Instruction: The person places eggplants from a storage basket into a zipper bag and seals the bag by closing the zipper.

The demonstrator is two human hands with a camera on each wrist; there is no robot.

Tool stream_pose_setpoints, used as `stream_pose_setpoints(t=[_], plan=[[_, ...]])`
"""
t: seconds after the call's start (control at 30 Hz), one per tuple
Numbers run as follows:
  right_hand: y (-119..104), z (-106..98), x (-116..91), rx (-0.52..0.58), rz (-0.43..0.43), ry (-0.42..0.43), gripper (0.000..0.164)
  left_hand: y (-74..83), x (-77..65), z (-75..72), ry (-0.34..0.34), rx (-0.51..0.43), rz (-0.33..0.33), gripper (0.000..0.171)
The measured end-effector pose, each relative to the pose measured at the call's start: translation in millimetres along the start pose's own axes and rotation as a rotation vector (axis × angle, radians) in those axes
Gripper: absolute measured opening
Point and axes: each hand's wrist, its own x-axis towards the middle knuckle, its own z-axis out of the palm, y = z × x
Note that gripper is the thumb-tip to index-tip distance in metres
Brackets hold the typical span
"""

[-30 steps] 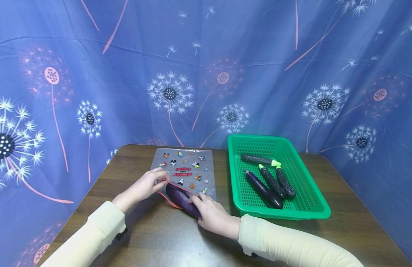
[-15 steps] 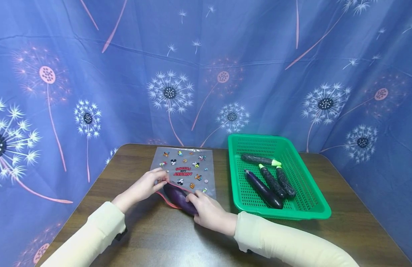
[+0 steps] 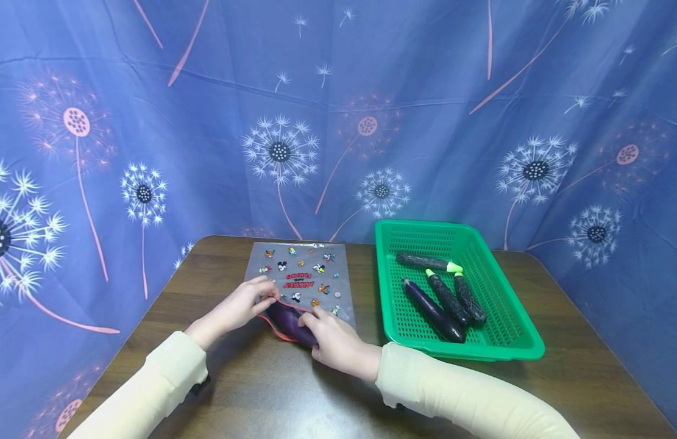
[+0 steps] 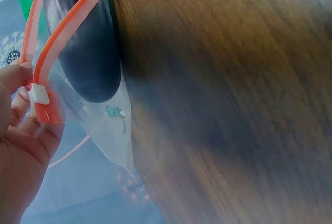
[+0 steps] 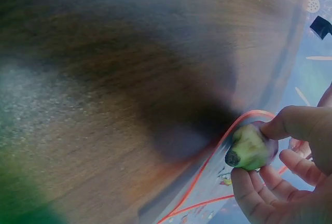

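Note:
A dark purple eggplant lies partly inside the mouth of a clear zip bag printed with cartoon figures. My left hand pinches the bag's orange-red zip edge at its left end. In the left wrist view, a white slider sits at those fingers, and the eggplant's rounded end is between the two zip strips. My right hand grips the other end of the eggplant. The right wrist view shows its greenish stem end between thumb and fingers, with the open bag mouth around it.
To the right stands a green perforated basket. It holds another eggplant and three dark, rough-skinned long vegetables with light green ends. All rest on a brown wooden table, with a blue dandelion-print cloth behind.
My right hand has moved left, and the eggplant has slid farther into the bag. The bag has shifted slightly left. My left hand stays at the zip edge.

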Motion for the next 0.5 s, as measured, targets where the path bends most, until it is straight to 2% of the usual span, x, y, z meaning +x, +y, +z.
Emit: stream_pose_setpoints(t=[0.23,0.5], plan=[[-3.8,-1.9,5.1,-0.006,-0.026,0.038,0.043,4.0,3.2,3.3,-0.002,-0.004,0.012,0.011],[-6.0,-3.0,6.6,0.002,-0.008,0.017,0.040,9.9,10.6,9.9,-0.030,0.029,0.022,0.011]])
